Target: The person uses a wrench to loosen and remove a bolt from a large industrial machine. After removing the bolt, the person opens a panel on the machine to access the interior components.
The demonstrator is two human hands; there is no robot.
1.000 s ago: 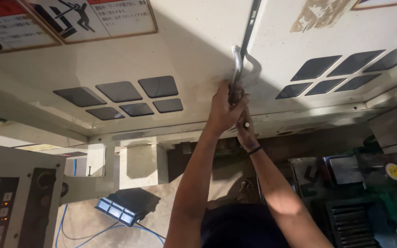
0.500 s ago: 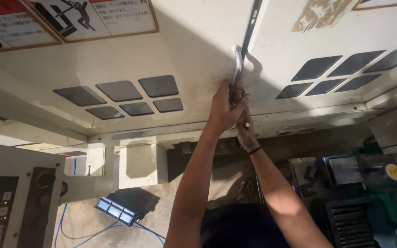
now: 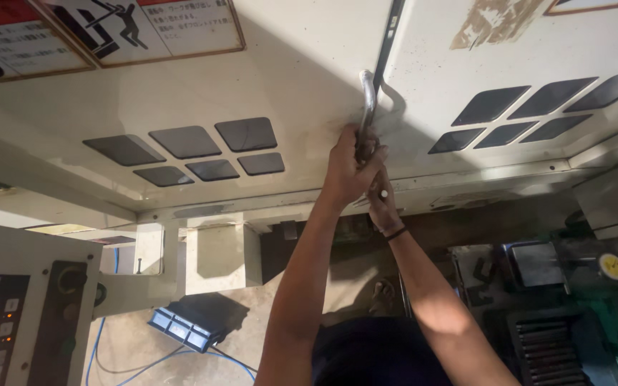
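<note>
I have both hands raised to the metal door handle (image 3: 368, 100) at the seam between two cream machine panels (image 3: 280, 86). My left hand (image 3: 352, 168) is closed in a full grip around the handle's lower end. My right hand (image 3: 383, 207) sits just below it; I cannot tell whether it clasps anything. The panels stand nearly flush, with only a narrow dark gap (image 3: 388, 36) between them, so the door appears barely shifted. The grey diamond-shaped window panes (image 3: 194, 150) flank the handle.
</note>
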